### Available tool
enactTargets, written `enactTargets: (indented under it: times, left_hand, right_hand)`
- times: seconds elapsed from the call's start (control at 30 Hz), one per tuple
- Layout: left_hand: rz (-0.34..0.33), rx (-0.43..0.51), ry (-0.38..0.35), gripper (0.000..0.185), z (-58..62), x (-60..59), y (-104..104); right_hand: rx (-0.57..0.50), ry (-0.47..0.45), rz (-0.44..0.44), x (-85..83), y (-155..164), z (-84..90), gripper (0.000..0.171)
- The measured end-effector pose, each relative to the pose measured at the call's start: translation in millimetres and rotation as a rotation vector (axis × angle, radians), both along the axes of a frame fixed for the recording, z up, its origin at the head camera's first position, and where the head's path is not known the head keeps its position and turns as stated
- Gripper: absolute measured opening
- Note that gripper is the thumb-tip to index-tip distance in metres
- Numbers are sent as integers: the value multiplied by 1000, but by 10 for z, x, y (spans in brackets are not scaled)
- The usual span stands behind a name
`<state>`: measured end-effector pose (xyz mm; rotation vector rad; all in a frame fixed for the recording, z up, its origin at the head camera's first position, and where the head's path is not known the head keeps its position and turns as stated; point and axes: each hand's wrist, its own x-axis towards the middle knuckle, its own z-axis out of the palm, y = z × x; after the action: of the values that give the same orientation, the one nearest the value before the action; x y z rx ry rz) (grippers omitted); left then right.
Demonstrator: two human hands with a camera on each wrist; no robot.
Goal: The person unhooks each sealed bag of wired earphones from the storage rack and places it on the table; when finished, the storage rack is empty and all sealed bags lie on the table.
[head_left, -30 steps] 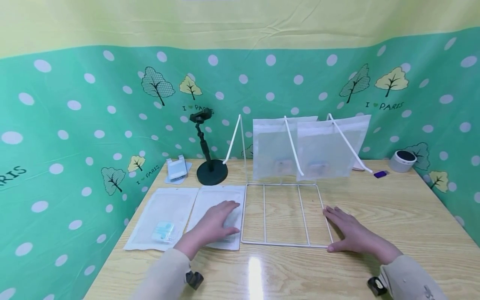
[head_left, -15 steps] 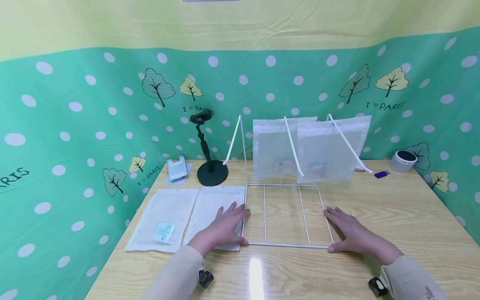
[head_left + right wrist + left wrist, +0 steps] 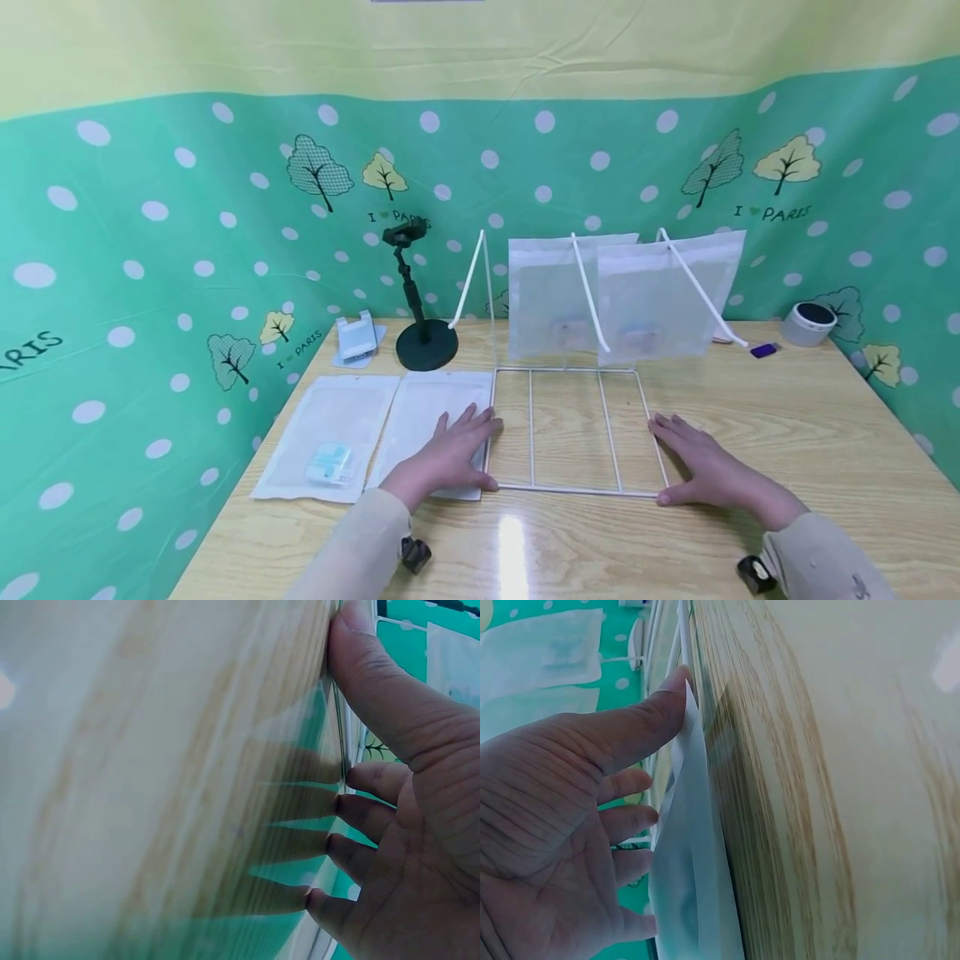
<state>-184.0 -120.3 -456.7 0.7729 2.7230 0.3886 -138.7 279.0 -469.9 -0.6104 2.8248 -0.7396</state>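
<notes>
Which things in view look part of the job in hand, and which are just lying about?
Likely part of the job:
white wire rack, with left hand and right hand at its sides
back hanging pouch
front hanging pouch
inner flat pouch beside rack
outer flat pouch with blue packet

Probably just lying about:
black stand
pale blue holder
round white container
small purple item

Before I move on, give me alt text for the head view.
A person's left hand and right hand rest at opposite sides of a white wire rack on a wooden table. Two pale pouches hang on the rack; two more pouches lie to its left.
</notes>
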Motion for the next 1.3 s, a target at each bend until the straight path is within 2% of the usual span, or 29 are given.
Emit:
enactTargets:
  times: [0.57, 0.8, 0.87, 1.0, 1.17, 1.3]
  left_hand:
    - [20, -14, -18, 90, -5, -12, 17]
    - [21, -19, -22, 90, 4, -16, 37]
    - [22, -16, -25, 90, 6, -15, 39]
    - [28, -20, -25, 90, 10, -15, 37]
    - [35, -20, -32, 90, 16, -4, 20]
    - [40, -16, -37, 90, 21, 5, 13]
  right_hand:
    - [8, -28, -1, -14, 2, 25, 109]
    - [23, -72, -19, -26, 10, 77, 108]
    - [4, -68, -44, -46, 15, 97, 103]
    - [-43, -3, -119, -118, 32, 148, 86]
    - [-134, 86, -283, -213, 115, 259, 64]
    - [-240, 172, -408, -306, 203, 392, 58]
